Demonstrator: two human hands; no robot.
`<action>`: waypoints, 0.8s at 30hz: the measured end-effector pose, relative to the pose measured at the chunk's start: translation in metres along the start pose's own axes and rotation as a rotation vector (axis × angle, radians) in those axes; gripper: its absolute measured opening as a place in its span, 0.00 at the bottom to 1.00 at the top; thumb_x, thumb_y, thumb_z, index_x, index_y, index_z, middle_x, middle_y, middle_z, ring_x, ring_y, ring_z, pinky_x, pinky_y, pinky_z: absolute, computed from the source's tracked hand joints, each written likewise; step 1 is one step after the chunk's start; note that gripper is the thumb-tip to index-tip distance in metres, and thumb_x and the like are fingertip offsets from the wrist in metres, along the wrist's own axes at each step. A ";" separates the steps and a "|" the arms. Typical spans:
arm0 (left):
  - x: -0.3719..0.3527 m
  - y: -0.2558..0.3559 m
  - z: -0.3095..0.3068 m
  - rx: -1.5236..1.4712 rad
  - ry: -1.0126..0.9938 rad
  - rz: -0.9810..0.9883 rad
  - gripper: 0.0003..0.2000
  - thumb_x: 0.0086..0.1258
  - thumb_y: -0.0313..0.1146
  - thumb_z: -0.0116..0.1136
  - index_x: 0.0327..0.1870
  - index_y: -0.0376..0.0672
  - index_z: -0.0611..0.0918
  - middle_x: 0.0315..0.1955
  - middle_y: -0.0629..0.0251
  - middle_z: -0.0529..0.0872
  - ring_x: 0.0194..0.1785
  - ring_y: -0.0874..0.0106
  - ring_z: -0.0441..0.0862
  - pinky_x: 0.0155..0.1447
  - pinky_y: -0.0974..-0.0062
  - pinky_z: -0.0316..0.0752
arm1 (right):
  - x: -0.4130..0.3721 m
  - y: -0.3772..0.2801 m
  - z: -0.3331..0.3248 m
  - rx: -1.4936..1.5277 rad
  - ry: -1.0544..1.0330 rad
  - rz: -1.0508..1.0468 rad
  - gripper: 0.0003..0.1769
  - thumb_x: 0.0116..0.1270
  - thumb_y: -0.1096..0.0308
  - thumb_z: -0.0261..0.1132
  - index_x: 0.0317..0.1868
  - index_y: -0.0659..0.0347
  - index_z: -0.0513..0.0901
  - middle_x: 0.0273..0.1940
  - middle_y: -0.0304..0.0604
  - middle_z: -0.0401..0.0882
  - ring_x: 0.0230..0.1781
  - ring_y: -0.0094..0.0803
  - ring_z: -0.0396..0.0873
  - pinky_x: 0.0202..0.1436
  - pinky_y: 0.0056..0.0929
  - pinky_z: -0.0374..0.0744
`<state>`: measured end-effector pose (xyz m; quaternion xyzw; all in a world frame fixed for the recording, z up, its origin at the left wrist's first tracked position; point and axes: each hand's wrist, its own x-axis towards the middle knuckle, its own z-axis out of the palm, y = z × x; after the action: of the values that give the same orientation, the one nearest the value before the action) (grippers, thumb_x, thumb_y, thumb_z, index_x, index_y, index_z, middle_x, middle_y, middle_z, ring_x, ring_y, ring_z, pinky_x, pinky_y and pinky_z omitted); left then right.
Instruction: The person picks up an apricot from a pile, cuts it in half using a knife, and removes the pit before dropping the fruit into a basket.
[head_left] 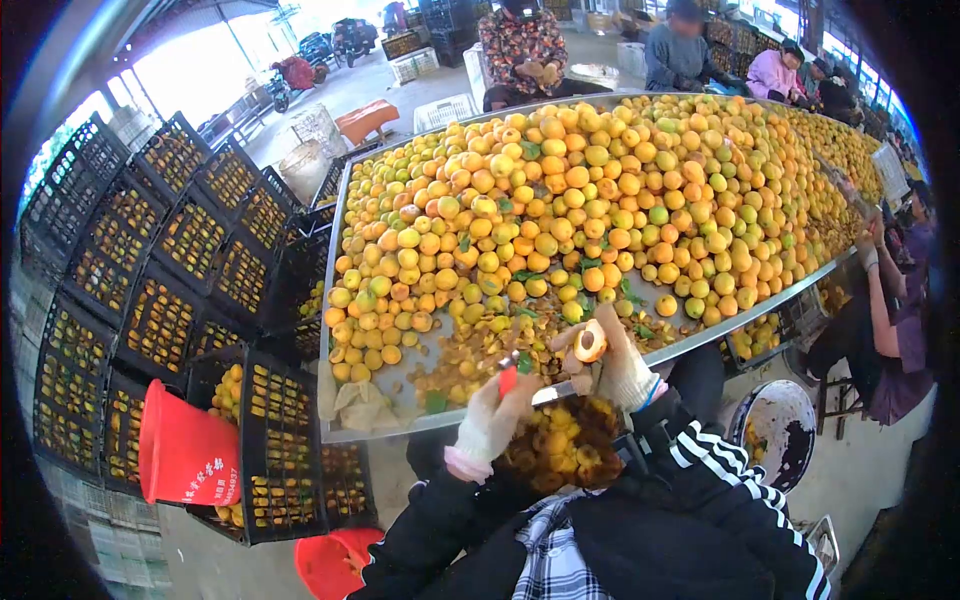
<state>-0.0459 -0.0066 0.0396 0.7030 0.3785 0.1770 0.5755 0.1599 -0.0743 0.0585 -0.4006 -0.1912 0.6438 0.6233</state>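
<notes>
Seen from a head camera looking down, a long metal table (395,428) runs across the frame, its near edge crossing the middle. The person's left hand (490,420), in a pale knitted glove, is closed around a knife (510,380) with a red handle, and the blade points right toward the other hand. The right hand (625,370), also gloved, pinches a halved fruit (590,342) between fingers and thumb. Its cut face is turned toward the camera, with a dark hollow at the centre. Both hands are close together, just over the table's near edge. Directly below them, off the table and against the person's lap, is a heap of cut fruit pieces (565,445); what holds it cannot be made out. A pile of yellow and orange fruit (580,200) covers most of the table, reaching its far edge and right end, and thins to scattered scraps toward the near left corner. Black crates (190,240) filled with fruit are stacked along the table's left end. A red bucket (185,455) rests against the crates near the near left corner. A round tub (780,430) with dark contents stands on the floor below the near edge, to the right. Other people (520,45) sit along the far edge, and another person's arm (885,300) reaches up at the right end.
</notes>
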 end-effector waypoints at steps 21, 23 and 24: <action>-0.008 0.041 -0.017 -0.144 -0.166 0.403 0.13 0.69 0.20 0.62 0.54 0.39 0.84 0.47 0.62 0.88 0.41 0.76 0.83 0.46 0.76 0.79 | -0.007 0.003 0.013 -0.406 -0.116 0.154 0.24 0.75 0.46 0.46 0.44 0.57 0.78 0.26 0.38 0.78 0.22 0.26 0.74 0.26 0.25 0.71; -0.009 0.041 -0.015 -0.087 -0.207 0.293 0.14 0.69 0.19 0.63 0.54 0.39 0.84 0.48 0.61 0.88 0.43 0.75 0.84 0.49 0.75 0.80 | -0.008 0.008 0.017 -0.233 -0.108 0.166 0.23 0.76 0.47 0.45 0.45 0.57 0.78 0.27 0.38 0.77 0.24 0.26 0.74 0.28 0.25 0.73; -0.011 0.039 -0.009 -0.090 -0.123 0.409 0.14 0.67 0.18 0.63 0.53 0.38 0.85 0.48 0.61 0.89 0.45 0.74 0.85 0.50 0.74 0.80 | -0.005 0.014 0.017 -0.233 -0.108 0.163 0.23 0.76 0.47 0.45 0.45 0.57 0.78 0.27 0.38 0.77 0.24 0.26 0.74 0.28 0.25 0.73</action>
<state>-0.0463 -0.0111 0.0811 0.7481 0.1839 0.2633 0.5807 0.1377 -0.0764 0.0602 -0.4493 -0.2647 0.6862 0.5071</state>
